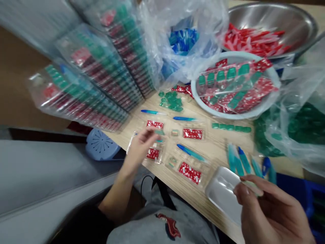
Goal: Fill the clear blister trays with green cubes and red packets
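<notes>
My left hand (138, 145) is over a clear plastic tray (162, 157) holding a red patterned packet (152, 154); its fingers are curled and blurred, and what they touch is unclear. At the lower right my right hand (269, 210) pinches a small pale translucent piece (253, 188) above a white tray (224, 189). Between the hands lies another clear tray with a red packet (190, 173) and a blue-green pen-like piece (191, 153). Farther back are another red packet (193, 133) and a second blue-green piece (185, 119).
Stacked filled clear packs (101, 74) stand at the left. Behind are a plastic bag with blue pieces (184, 40), a white basin (276, 81) of packets and a steel bowl (304, 20). Loose green pieces (171, 101) and a green strip (231, 127) lie on the table (175, 186).
</notes>
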Action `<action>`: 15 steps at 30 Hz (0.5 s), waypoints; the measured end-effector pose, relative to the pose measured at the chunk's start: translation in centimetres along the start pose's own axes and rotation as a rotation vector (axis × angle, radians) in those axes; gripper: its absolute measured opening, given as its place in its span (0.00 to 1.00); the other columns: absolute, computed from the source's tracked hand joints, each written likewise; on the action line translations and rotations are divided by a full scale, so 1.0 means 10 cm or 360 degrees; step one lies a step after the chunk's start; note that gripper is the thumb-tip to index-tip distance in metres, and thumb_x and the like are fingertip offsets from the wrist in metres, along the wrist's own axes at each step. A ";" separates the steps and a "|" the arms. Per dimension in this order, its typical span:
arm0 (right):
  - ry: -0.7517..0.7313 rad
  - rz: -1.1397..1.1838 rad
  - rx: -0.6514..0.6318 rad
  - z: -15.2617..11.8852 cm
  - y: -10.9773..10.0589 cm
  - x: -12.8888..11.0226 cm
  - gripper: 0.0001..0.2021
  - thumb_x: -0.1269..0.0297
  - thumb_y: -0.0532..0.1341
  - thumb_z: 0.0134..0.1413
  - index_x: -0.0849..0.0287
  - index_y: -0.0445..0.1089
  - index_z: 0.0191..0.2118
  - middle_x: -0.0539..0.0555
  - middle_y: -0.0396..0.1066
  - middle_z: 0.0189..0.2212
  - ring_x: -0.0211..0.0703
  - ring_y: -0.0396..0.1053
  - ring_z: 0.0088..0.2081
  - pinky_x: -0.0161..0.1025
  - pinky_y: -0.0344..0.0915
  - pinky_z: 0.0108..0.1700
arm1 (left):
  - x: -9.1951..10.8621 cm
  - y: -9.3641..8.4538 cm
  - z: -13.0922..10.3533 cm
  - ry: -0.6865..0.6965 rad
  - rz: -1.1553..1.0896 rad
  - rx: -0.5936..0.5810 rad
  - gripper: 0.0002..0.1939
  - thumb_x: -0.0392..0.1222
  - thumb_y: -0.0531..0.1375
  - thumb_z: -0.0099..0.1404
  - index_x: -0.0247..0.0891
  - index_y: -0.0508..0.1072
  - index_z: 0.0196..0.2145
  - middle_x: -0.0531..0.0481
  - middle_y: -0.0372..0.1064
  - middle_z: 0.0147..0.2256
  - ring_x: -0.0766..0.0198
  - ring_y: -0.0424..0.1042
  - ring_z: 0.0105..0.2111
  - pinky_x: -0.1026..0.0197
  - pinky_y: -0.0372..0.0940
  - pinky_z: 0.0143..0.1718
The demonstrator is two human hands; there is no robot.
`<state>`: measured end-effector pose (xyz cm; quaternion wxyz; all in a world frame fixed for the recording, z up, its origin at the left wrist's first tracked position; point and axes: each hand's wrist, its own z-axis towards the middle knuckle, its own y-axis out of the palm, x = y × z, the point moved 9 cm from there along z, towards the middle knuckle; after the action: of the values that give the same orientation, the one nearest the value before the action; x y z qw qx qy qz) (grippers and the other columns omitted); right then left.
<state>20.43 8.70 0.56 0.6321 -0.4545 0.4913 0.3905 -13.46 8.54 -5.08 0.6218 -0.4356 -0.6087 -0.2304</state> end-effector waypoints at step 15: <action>0.0007 -0.0160 -0.0172 0.05 0.17 0.06 0.10 0.69 0.70 0.49 0.56 0.75 0.39 0.54 0.76 0.37 0.46 0.74 0.41 0.47 0.70 0.45 | -0.49 -0.63 0.71 -0.0238 0.0986 0.0423 0.06 0.34 0.55 0.60 0.37 0.70 0.35 0.44 0.75 0.35 0.53 0.75 0.42 0.52 0.65 0.50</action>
<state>19.06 9.68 -0.27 0.6243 -0.5129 0.4474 0.3834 -23.32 9.98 -9.01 0.6671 -0.5307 -0.5162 0.0833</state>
